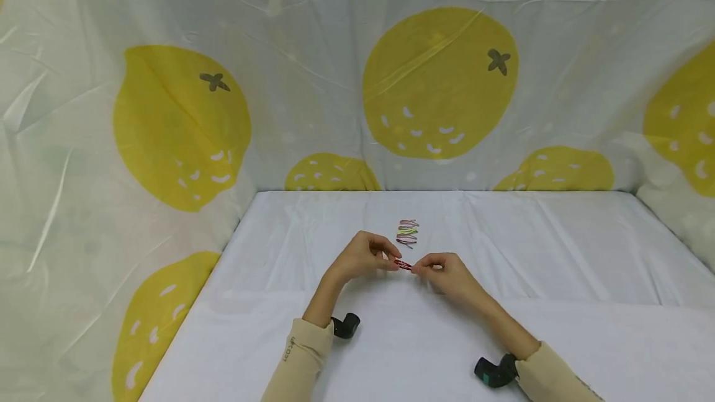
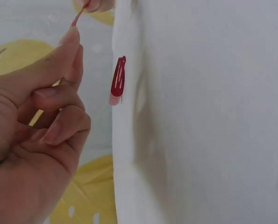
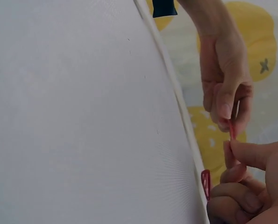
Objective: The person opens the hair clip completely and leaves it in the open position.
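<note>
A red snap hair clip (image 1: 403, 265) is held level above the white table, between my two hands. My left hand (image 1: 362, 256) pinches one end with thumb and fingertips. At the other end, the thumb and fingers of my right hand (image 1: 451, 276) pinch it. Just beyond the hands, several hair clips (image 1: 407, 234) in pink, yellow-green and dark red lie in a short column on the cloth. The left wrist view shows the nearest dark red clip (image 2: 117, 78), with a pink clip (image 2: 114, 99) partly hidden behind it.
A white cloth (image 1: 558, 253) with light creases covers the table. Behind and to the left hangs a curtain (image 1: 313, 92) printed with yellow lemons. Black wrist cameras (image 1: 347, 326) sit at both sleeve cuffs.
</note>
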`<action>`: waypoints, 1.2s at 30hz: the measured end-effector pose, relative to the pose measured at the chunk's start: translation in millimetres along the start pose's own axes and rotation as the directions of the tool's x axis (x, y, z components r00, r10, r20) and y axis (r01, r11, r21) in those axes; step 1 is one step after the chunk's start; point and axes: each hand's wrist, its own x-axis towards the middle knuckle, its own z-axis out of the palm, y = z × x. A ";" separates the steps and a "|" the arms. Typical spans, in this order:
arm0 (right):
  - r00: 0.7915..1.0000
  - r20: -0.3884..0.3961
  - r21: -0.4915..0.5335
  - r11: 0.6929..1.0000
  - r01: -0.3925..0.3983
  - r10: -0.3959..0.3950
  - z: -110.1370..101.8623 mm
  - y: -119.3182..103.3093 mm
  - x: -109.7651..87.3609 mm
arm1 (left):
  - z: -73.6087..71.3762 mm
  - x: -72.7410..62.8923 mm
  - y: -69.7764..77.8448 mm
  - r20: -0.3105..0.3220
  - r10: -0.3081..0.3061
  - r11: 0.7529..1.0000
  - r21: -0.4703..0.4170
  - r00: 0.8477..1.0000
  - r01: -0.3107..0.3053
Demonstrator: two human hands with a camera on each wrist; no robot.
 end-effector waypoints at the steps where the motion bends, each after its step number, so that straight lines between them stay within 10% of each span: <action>1: 1.000 -0.001 0.011 1.000 -0.009 0.009 -0.7 0.1 0.1 | 0.4 0.7 0.3 -0.001 0.012 1.000 -0.003 1.000 -0.012; 8: 0.999 -0.044 0.075 0.997 -0.027 0.030 -2.5 1.5 -0.9 | 3.4 2.7 2.8 -0.072 0.029 0.999 0.034 0.997 -0.027; 21: 0.917 -0.245 -0.080 0.949 0.304 -0.314 -0.8 -0.3 -1.7 | 3.1 1.7 2.9 -0.075 -0.004 0.999 -0.032 0.997 0.001; 36: 0.952 -0.091 0.000 0.956 0.293 -0.292 -2.3 7.7 -2.0 | 4.1 0.8 -1.8 0.040 0.076 0.990 -0.125 0.996 -0.071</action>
